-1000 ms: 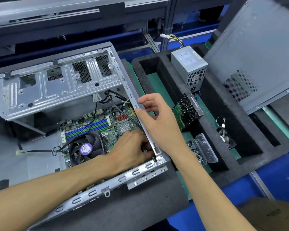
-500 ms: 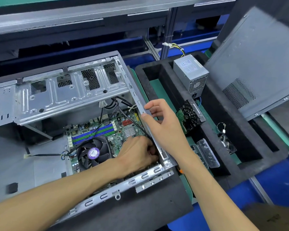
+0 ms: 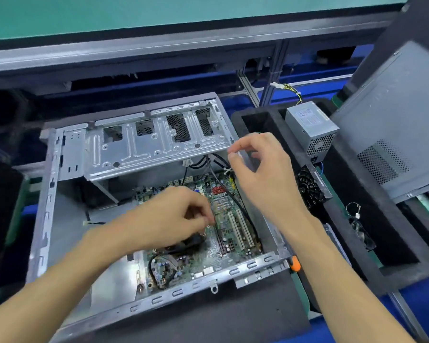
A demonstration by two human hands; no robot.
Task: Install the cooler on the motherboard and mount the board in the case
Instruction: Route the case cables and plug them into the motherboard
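Observation:
The open metal case (image 3: 45, 194) lies on its side with the green motherboard (image 3: 233, 233) inside it. My left hand (image 3: 169, 219) hovers over the board with its fingers bunched together. It covers most of the black cooler (image 3: 193, 241). Motion blur hides whether its fingertips pinch anything. My right hand (image 3: 260, 174) is raised above the case's right wall, near the corner of the drive cage (image 3: 146, 144). Its fingers are loosely curled, thumb and forefinger close together, and I see nothing between them. Black cables (image 3: 223, 179) run down over the board.
A black foam tray (image 3: 352, 248) to the right holds a grey power supply (image 3: 312, 129), a black finned part (image 3: 307, 186) and a small wired fan (image 3: 359, 226). The case side panel (image 3: 394, 120) leans at far right. An orange tool handle (image 3: 295, 264) lies by the case corner.
My left hand left the case's near right corner and rose over the cooler. My right hand let go of the case's right wall and lifted toward the drive cage. The view moved closer.

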